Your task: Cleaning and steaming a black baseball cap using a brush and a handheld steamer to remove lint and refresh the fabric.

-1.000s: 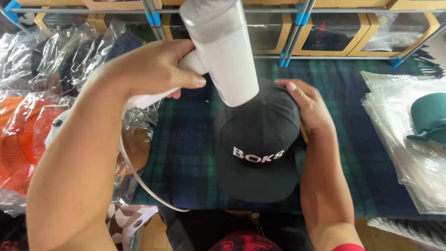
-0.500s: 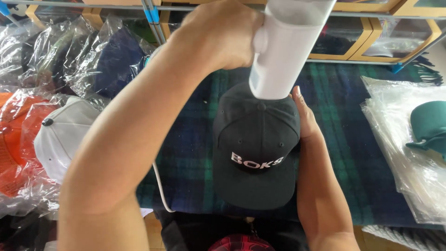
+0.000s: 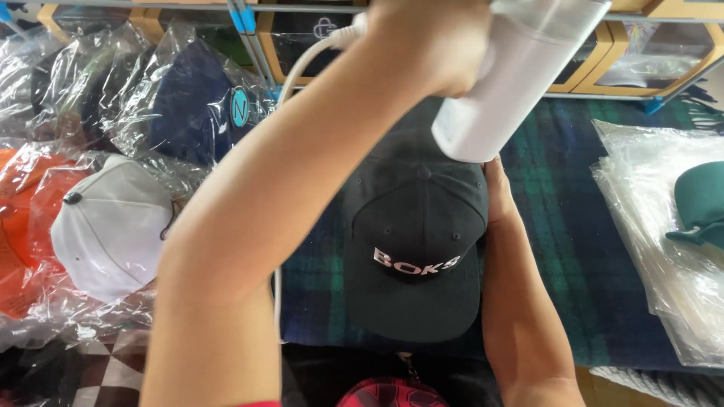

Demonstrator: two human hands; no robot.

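Black cap (image 3: 413, 249) lies in the middle of the bench (image 3: 573, 249), on a dark green and blue checked cloth, with its flat brim toward the person. White letters are stitched on its front.

The left hand (image 3: 426, 41) is clenched around a white blower (image 3: 520, 75), like a hair dryer. Its wide mouth points down at the top back of the cap and sits just above it, so the work looks to be mid-way: air going over the crown. The right hand (image 3: 498, 192) presses flat against the cap's right side, by the blower's mouth. Most of its fingers are hidden, so I cannot tell if it grips or only steadies the cap.

A next pass would call for keeping the mouth close over the crown without bumping it, with the cap held steady.

A white cord (image 3: 302, 68) runs from the blower up over the left arm, and could snag.

To the left, just beside the cap, lie a white cap in plastic (image 3: 109, 226), a navy cap in plastic (image 3: 196, 105) and an orange one (image 3: 23, 226). That side is crowded. To the right, bare checked cloth gives some room before the clear bags (image 3: 664, 249) and a green cap (image 3: 697, 203). Behind stand shelves with boxes (image 3: 302, 38).
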